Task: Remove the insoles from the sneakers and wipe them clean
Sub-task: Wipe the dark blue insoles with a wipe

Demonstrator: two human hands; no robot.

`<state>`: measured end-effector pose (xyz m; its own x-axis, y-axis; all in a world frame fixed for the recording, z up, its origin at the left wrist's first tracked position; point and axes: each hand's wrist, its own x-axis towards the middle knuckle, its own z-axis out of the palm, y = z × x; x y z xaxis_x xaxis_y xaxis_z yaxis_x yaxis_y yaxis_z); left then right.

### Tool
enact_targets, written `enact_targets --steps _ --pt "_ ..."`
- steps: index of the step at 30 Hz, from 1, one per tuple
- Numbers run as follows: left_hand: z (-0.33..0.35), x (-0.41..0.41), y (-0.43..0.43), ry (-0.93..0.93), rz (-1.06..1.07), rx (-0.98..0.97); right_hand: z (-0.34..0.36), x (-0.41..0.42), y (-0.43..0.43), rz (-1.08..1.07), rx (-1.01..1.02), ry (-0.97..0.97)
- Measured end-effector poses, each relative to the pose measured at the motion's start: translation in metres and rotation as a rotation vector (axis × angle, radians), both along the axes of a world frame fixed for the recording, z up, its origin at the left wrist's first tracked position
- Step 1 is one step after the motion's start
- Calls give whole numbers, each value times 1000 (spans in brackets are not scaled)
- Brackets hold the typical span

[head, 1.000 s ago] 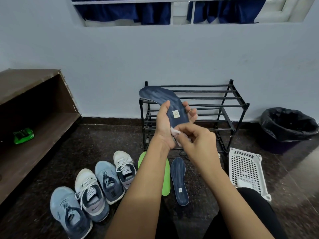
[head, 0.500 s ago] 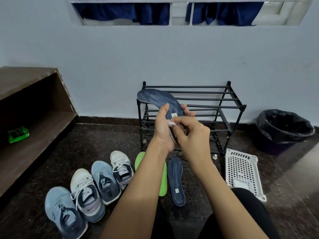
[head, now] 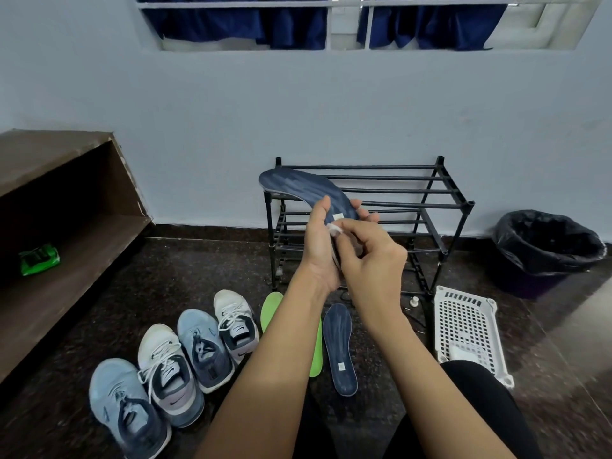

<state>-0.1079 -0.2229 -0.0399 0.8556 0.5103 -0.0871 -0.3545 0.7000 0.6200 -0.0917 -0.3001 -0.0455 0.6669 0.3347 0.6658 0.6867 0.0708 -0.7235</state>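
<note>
My left hand (head: 319, 246) grips a dark blue insole (head: 298, 187) near its heel, holding it up in front of the shoe rack with the toe end pointing up and left. My right hand (head: 374, 256) pinches a small white wipe (head: 334, 229) against the insole just below its pale label. On the floor lie a second dark blue insole (head: 339, 346) and a green insole (head: 270, 309), partly hidden by my left forearm. Several sneakers (head: 165, 369), blue-grey and white, stand in a row at the lower left.
A black metal shoe rack (head: 440, 207) stands against the wall. A white perforated basket (head: 463, 326) lies to its right, with a black-lined bin (head: 546, 246) beyond. A brown wooden shelf (head: 66, 226) on the left holds a green packet (head: 39, 258).
My right hand with the wipe has moved up along the insole toward the label. The left hand keeps its grip on the insole.
</note>
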Motion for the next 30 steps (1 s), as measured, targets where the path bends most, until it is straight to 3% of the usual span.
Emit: enact_targets --steps 2,6,15,22,30 --pt "3 -1 1 2 9 1 -2 -3 -3 -27 -39 -54" --pt "4 -2 11 -48 66 -39 -6 -5 -12 73 -225 60" --pt "-2 4 -1 -19 -28 14 11 0 -5 58 -61 209" --pt "2 1 10 -56 52 -13 4 -2 -22 139 -278 195" --pt "-3 3 -1 13 32 27 8 0 -4 55 -70 154"
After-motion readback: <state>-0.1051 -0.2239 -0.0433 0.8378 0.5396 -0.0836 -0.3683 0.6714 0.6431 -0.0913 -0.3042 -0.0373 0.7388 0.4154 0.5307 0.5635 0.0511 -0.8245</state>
